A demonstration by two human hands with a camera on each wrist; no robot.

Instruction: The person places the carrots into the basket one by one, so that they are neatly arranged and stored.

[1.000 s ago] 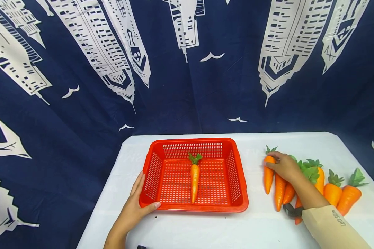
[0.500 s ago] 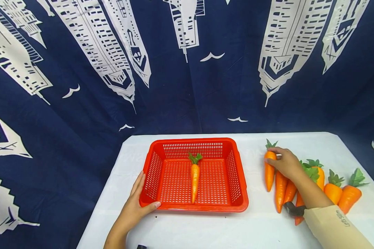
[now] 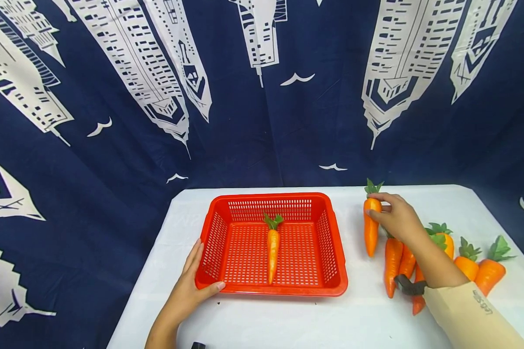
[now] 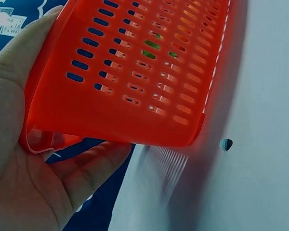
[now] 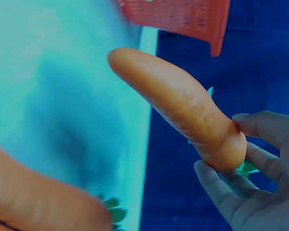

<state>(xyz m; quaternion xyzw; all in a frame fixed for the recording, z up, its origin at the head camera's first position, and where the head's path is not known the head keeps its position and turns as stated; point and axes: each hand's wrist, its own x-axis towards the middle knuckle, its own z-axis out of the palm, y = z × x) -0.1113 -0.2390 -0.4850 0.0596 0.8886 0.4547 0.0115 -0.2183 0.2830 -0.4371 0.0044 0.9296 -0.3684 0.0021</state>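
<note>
A red plastic basket [image 3: 270, 292] with slotted walls sits on the white table, one orange carrot [image 3: 272, 252] with a green top lying inside. My left hand [image 3: 188, 291] holds the basket's front left corner, thumb at the front rim and fingers along the left side. In the left wrist view, the hand [image 4: 33, 168] is around the rim. To the right of the basket, my right hand [image 3: 397, 218] pinches a second carrot [image 3: 371, 230] near its leafy top, tip pointing down. The right wrist view shows that carrot [image 5: 178, 96] between thumb and fingers, apart from the table.
Several more carrots, such as this slim one [image 3: 392, 266] and this thick one [image 3: 490, 274], lie at the right, partly hidden by the right forearm. A dark blue curtain [image 3: 266, 131] with white building prints hangs behind the table [image 3: 266, 325].
My right hand has raised the carrot, moving it up and slightly left, away from the other carrots. The left hand and the basket have stayed in place.
</note>
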